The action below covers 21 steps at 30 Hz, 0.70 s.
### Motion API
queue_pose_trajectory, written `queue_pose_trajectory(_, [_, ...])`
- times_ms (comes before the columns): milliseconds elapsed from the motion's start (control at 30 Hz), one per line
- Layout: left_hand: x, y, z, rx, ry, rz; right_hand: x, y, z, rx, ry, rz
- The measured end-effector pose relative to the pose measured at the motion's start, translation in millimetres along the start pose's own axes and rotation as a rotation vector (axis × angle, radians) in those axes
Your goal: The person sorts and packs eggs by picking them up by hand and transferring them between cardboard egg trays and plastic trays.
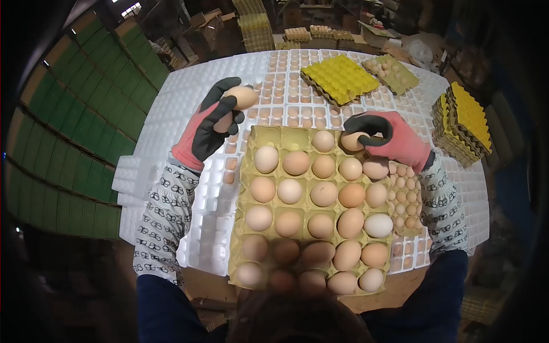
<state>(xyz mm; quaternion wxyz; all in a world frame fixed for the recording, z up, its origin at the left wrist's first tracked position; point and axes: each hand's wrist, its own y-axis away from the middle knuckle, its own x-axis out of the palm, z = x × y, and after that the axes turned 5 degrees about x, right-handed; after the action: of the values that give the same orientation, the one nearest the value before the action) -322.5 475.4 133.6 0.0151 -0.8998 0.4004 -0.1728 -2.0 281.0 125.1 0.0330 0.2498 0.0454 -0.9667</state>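
Fingers, left [219, 90]: black-coated and curled in, thumb against them, the left hand [206, 128] holding an upper egg [243, 98] out at the tips and a lower egg [223, 122] deeper in the grip, above the white packs [211, 214].
Fingers, right [360, 122]: bent round a right egg [353, 141], thumb opposite, with little gap left; the right hand [394, 137] is at the tray's far right corner. Whether that egg touches its cell cannot be told.
Handling: eggs should be light, stiff and brittle, smooth enough to slip; the gloves' dark coating probably helps grip.
Hold: best round the broad middle, pads spread, with no hard squeeze at one spot.
Tray [245, 208]: dull yellow, apparently moulded pulp, with peaked posts between round cells; likely stiff but bendable under load, so better supported from beneath. Two far-left cells are bare.
Shells: matt ovals, tan to cream, one nearly white egg [378, 226] at the right edge.
Packs: glossy, thin-looking plastic with rounded pockets, many holding eggs.
Yellow stack [341, 77]: bright, bumpy, lying across the packs.
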Motion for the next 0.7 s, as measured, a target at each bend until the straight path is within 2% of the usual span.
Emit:
queue_pose_trajectory(100, [11,13,-21,-0.134,-0.379,0.233,-14,1,-15,0.044,-0.646,-0.136])
queue_pose_trajectory(133, [14,9,-15,0.103,-0.739,0.323,-19,-1,-25,-0.046,-0.502,-0.236])
queue_pose_trajectory(167, [19,18,-11,0.234,-1.274,0.403,-23,-7,-33,-0.136,-0.355,-0.332])
queue_pose_trajectory(233, [34,25,-10,0.23,-1.735,0.554,-25,-27,-8,0.152,-0.676,-0.192])
queue_pose_trajectory(267, [34,23,-14,0.248,-1.745,0.595,-8,-33,22,0.206,-0.284,-0.081])
queue_pose_trajectory(300, [32,21,-14,0.254,-1.628,0.588,14,-41,43,0.255,0.104,0.035])
queue_pose_trajectory(367, [21,22,-18,0.257,-1.404,0.572,40,-50,46,0.032,0.778,0.154])
queue_pose_trajectory(400, [7,28,-15,0.234,-1.03,0.47,35,-49,50,-0.021,0.663,0.174])
queue_pose_trajectory(433, [-3,30,-6,0.252,-0.793,0.373,27,-46,42,-0.096,0.618,0.108])
queue_pose_trajectory(500, [-26,47,-19,-0.138,-0.211,0.327,10,-37,27,0.028,-0.259,0.033])
queue_pose_trajectory(533, [-27,57,-8,-0.151,-0.147,0.145,11,-34,45,0.122,-0.292,-0.027])
queue_pose_trajectory(567, [-31,62,-5,-0.263,0.085,0.039,15,-31,60,0.22,-0.333,-0.085])
queue_pose_trajectory(600, [-35,65,-1,-0.286,0.226,0.027,22,-37,48,0.061,-0.287,0.004])
queue_pose_trajectory(633, [-40,63,4,-0.305,0.363,0.02,29,-43,44,-0.081,0.031,0.134])
queue_pose_trajectory(700, [-49,67,10,-0.309,0.334,0.026,65,-44,58,-0.196,1.009,0.128])
